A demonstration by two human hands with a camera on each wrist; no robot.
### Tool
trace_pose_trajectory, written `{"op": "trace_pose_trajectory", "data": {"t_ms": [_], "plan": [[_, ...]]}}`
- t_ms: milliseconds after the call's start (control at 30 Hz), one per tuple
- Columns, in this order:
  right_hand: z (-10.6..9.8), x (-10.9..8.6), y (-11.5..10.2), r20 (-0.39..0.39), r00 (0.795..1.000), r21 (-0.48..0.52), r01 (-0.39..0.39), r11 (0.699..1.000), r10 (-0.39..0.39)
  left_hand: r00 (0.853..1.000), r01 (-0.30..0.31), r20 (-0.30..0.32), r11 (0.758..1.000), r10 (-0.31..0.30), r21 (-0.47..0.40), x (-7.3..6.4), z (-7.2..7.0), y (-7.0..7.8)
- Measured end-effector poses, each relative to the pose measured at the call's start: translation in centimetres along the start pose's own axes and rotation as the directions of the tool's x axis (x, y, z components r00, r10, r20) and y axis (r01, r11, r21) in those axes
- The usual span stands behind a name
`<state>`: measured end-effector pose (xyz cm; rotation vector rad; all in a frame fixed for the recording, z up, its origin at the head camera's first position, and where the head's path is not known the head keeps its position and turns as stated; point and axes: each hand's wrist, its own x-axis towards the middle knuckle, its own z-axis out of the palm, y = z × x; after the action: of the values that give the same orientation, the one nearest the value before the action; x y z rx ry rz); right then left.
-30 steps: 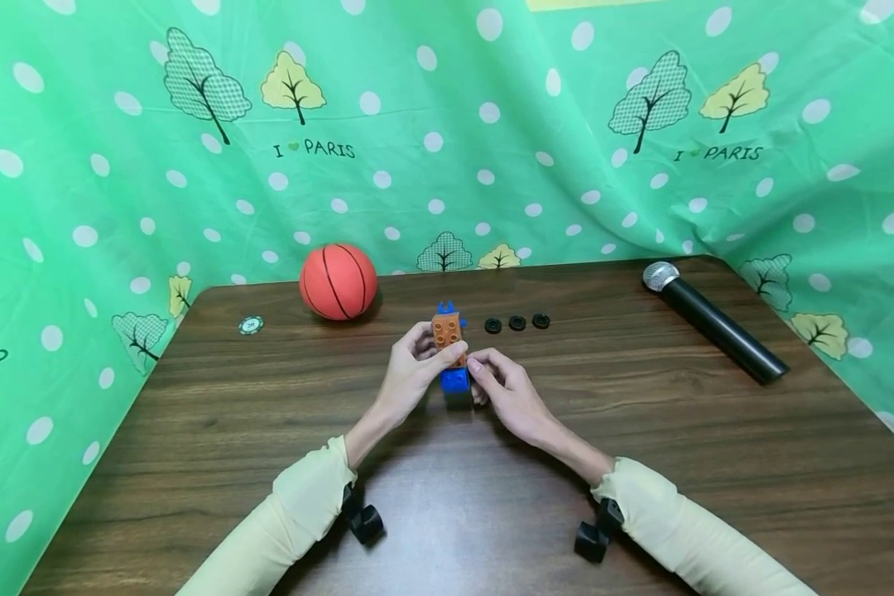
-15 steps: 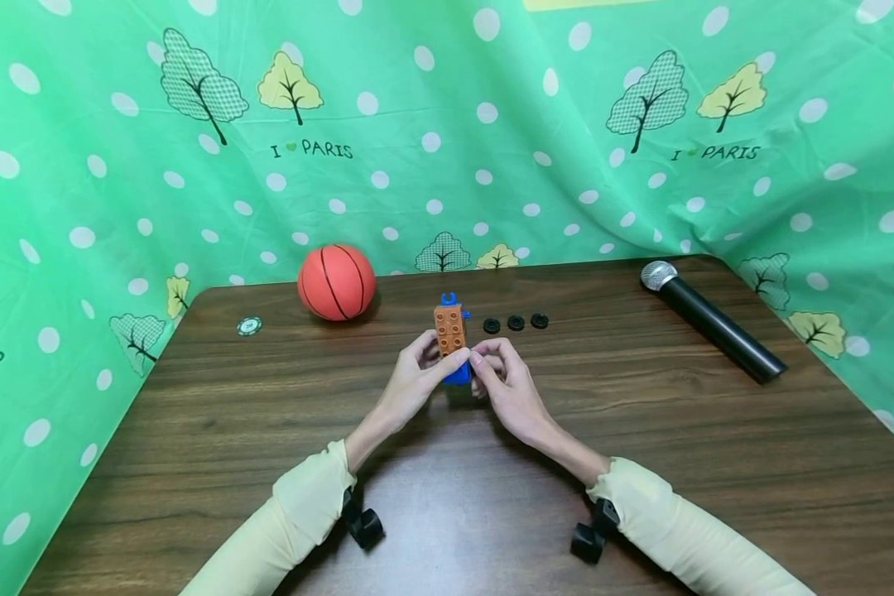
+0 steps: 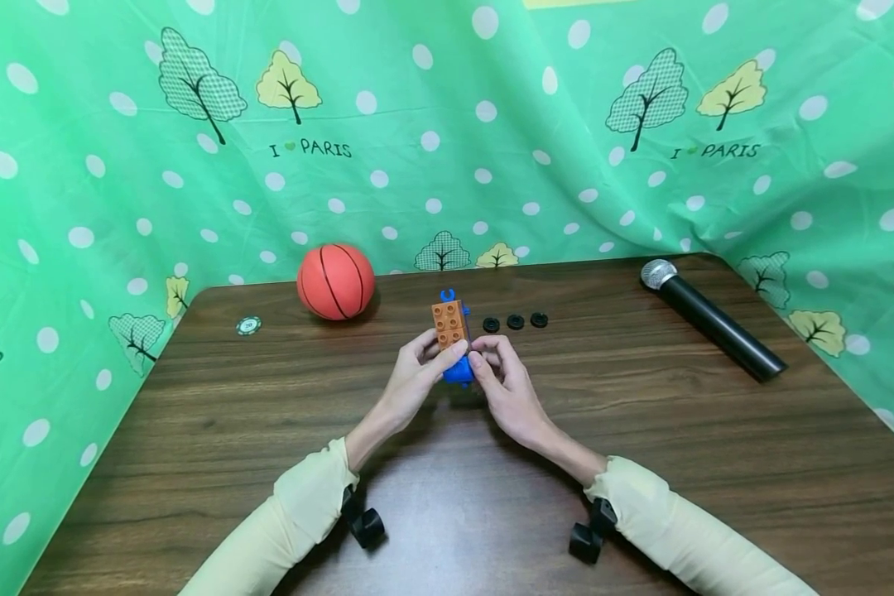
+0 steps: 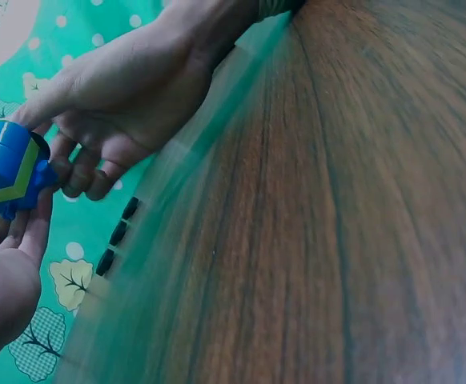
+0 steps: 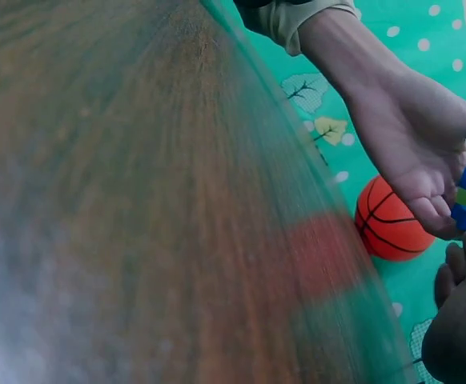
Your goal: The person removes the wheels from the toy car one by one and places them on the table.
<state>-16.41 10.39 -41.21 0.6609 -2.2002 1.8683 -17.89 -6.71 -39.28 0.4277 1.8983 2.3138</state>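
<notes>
Over the middle of the table, my left hand (image 3: 411, 379) holds a toy-brick vehicle (image 3: 448, 319), its thumb across the orange studded side. A blue hook tops its far end; a rounded blue part (image 3: 458, 372) forms the near end. In the left wrist view this part is a blue cylinder with a yellow-green chevron and small blue pegs. My right hand (image 3: 508, 387) pinches a dark round piece, like a small black wheel (image 4: 40, 145), against the vehicle's right side; the fingers hide most of it. Beyond the hands, three black wheels (image 3: 516, 322) lie in a row.
A red toy basketball (image 3: 336, 281) stands at the back left, near a poker chip (image 3: 249, 326). A black microphone (image 3: 715, 321) with a silver head lies on the right of the wooden table (image 3: 194, 463). A green printed curtain (image 3: 387, 99) hangs behind and at both sides.
The vehicle has tilted in the left hand, its hooked end rising and more orange studs showing. Both hands stay close together at its near end. The three wheels on the table have not moved.
</notes>
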Motion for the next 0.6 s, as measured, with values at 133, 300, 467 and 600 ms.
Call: {"op": "trace_pose_trajectory", "data": {"t_ms": [133, 300, 467, 600], "plan": [[-0.1, -0.1, 0.3, -0.029, 0.992, -0.115, 0.118, 0.986, -0.122, 0.999, -0.042, -0.004, 0.999, 0.042, 0.022, 0.0, 0.0, 0.0], [-0.3, 0.1, 0.5, -0.038, 0.955, -0.282, 0.271, 0.920, -0.293, 0.996, -0.086, 0.000, 0.994, 0.086, 0.070, -0.1, 0.0, 0.1], [-0.7, 0.3, 1.0, 0.007, 0.902, -0.391, 0.399, 0.829, -0.431, 0.995, -0.097, 0.020, 0.988, 0.095, 0.116, -0.3, -0.2, 0.4], [-0.9, 0.6, 1.4, 0.035, 0.866, -0.460, 0.457, 0.762, -0.498, 0.996, -0.089, 0.031, 0.988, 0.085, 0.128, -0.3, -0.3, 0.4]]}}
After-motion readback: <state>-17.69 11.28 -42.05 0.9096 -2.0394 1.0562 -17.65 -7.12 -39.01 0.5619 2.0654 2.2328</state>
